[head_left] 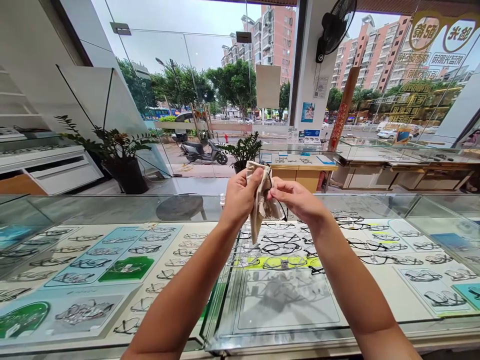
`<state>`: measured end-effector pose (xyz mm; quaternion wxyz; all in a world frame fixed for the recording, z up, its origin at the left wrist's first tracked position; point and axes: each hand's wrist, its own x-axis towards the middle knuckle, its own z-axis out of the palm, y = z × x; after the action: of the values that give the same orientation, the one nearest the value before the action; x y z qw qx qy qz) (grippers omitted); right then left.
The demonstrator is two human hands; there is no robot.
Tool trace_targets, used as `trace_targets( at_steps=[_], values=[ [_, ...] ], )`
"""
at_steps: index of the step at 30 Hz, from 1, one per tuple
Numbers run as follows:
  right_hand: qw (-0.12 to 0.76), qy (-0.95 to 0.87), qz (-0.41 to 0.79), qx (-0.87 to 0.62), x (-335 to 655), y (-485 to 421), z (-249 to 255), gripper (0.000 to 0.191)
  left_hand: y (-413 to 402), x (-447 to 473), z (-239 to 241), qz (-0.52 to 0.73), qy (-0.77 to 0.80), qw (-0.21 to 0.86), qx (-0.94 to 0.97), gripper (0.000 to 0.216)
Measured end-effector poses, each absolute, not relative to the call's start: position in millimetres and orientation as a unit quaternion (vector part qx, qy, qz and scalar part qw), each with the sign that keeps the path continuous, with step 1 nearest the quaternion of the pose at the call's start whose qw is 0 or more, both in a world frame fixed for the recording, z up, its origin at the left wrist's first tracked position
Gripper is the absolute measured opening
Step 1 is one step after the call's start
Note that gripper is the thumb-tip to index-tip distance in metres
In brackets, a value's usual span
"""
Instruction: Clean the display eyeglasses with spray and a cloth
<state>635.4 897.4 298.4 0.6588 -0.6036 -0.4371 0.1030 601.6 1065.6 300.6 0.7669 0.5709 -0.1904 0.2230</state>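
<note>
The left hand [240,197] is closed, its thumb pressing a beige cloth [256,220] against the fingers; the right hand [302,200] is half curled, thumb and fingertips pinching dark-framed glasses [284,209] partly wrapped in that cloth. The glasses are in the air above the desk [285,340], seen near its far edge, one temple arm hanging free. If the right fingers twist against the firm left grip, the thin frame could bend; a loose pinch could drop it onto the glass top. Beneath that top, rows of eyeglasses [281,248] spread toward the left and right edges, shielded by the glass. A small white object [222,200] near the far edge might catch the left wrist, though its depth is unclear
</note>
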Motion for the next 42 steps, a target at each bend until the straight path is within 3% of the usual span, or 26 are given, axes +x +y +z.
trace_targets(
  at_steps=[7, 13, 17, 20, 24, 33, 36, 42],
  values=[
    [0.697, -0.409, 0.087, -0.582, 640.6, 887.6, 302.3, 0.038, 1084.6, 612.0, 306.5, 0.164, -0.196, 0.777, 0.576, 0.056],
    [0.718, -0.354, 0.083, -0.594, 638.9, 872.0, 311.1, 0.039, 1106.1, 612.6, 311.9, 0.247, -0.152, 0.740, 0.607, 0.029],
    [0.719, -0.361, 0.108, -0.584, 637.6, 867.1, 313.0, 0.035, 1110.6, 603.2, 314.9, 0.355, -0.213, 0.576, 0.705, 0.048],
    [0.714, -0.372, 0.123, -0.580, 635.7, 865.6, 313.7, 0.035, 1109.7, 596.6, 318.0, 0.442, -0.279, 0.420, 0.742, 0.032],
    [0.684, -0.400, 0.136, -0.595, 631.3, 864.9, 315.9, 0.033, 1110.0, 595.7, 318.5, 0.432, -0.331, 0.350, 0.762, 0.069],
    [0.651, -0.427, 0.128, -0.615, 619.8, 862.2, 323.3, 0.032, 1109.9, 588.8, 321.3, 0.439, -0.347, 0.321, 0.765, 0.072],
    [0.641, -0.423, 0.065, -0.638, 617.8, 862.0, 323.9, 0.031, 1108.1, 583.6, 323.2, 0.451, -0.335, 0.321, 0.763, 0.069],
    [0.615, -0.345, -0.271, -0.655, 604.7, 862.1, 327.0, 0.028, 1106.8, 572.4, 322.3, 0.514, -0.273, 0.364, 0.727, 0.066]
  ],
)
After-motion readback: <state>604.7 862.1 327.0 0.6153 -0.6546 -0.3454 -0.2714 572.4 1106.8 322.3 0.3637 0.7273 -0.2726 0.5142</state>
